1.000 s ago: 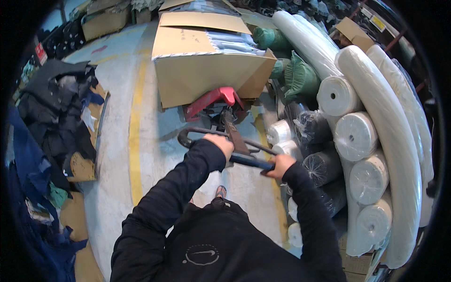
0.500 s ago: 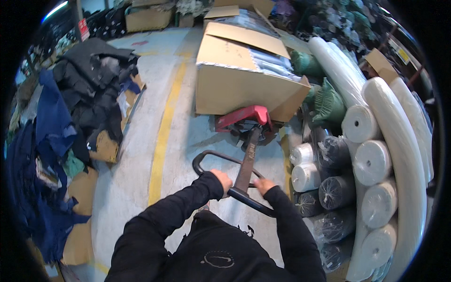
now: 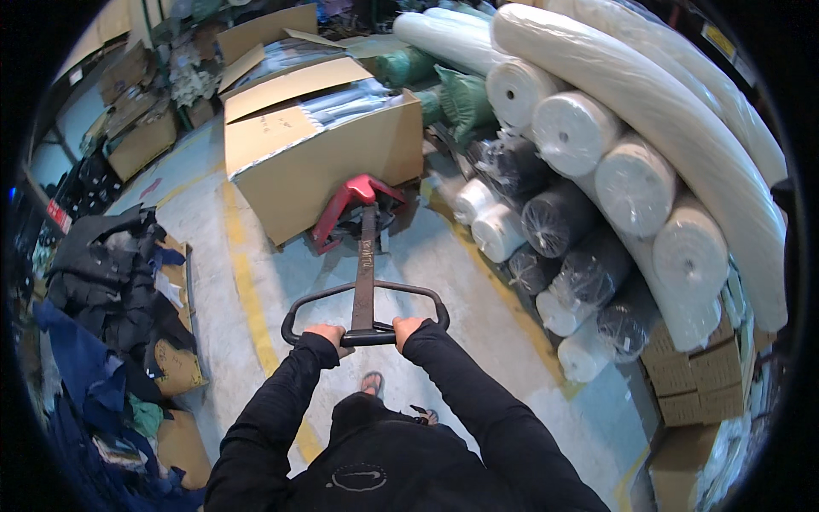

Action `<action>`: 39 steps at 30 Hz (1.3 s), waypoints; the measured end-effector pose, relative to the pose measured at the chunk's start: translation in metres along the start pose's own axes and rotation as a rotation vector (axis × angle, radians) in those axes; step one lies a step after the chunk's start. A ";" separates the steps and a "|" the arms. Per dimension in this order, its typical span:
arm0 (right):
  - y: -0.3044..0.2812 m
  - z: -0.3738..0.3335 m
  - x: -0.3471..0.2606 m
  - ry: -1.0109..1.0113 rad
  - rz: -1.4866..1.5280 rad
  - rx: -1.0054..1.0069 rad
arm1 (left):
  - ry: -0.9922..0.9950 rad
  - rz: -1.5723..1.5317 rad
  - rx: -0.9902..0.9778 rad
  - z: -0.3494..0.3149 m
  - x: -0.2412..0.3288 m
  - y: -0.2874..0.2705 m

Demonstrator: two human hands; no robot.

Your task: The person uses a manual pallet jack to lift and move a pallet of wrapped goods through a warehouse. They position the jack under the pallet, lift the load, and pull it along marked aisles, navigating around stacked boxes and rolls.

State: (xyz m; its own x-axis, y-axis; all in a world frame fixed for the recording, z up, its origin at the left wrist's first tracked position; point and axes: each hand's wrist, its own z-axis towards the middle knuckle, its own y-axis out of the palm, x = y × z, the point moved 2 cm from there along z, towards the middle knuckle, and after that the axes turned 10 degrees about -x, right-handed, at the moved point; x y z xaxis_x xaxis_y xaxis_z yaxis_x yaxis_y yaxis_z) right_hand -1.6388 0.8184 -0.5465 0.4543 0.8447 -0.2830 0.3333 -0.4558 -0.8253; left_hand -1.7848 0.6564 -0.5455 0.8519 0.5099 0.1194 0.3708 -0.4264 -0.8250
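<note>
Both my hands are closed on the near bar of a pallet jack's black loop handle. My left hand grips it left of the centre shaft, and my right hand right of it. From the handle the shaft runs forward to the jack's red body. That body stands against a big open cardboard box filled with plastic-wrapped goods. The forks are hidden beneath the box. Another open box stands behind it.
Plastic-wrapped white rolls and dark rolls are stacked along the right, below long white rolls. Dark cloth is heaped at left. Yellow floor lines flank the jack. Cartons stand at lower right.
The view has swung to the right. The handle, slanted before, now lies nearly square in front of me. My hands now sit level on its near bar, either side of the shaft.
</note>
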 end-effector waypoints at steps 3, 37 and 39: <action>0.033 -0.003 0.004 0.047 -0.010 0.018 | 0.062 -0.046 -0.165 0.011 -0.005 0.029; 0.903 -0.728 -0.323 2.867 1.577 0.107 | 0.808 0.409 -0.848 -0.168 0.608 0.388; 0.891 -0.690 -0.336 2.661 1.742 -0.086 | 0.876 0.454 -0.956 -0.212 0.643 0.403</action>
State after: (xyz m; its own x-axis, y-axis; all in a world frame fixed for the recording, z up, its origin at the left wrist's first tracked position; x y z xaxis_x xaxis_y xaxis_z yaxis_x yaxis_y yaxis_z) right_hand -0.9248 -0.0655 -0.8494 -0.4788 -0.8111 0.3360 -0.6350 0.0556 -0.7705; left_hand -1.0094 0.6537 -0.6844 0.7860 -0.2931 0.5443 -0.1967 -0.9533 -0.2292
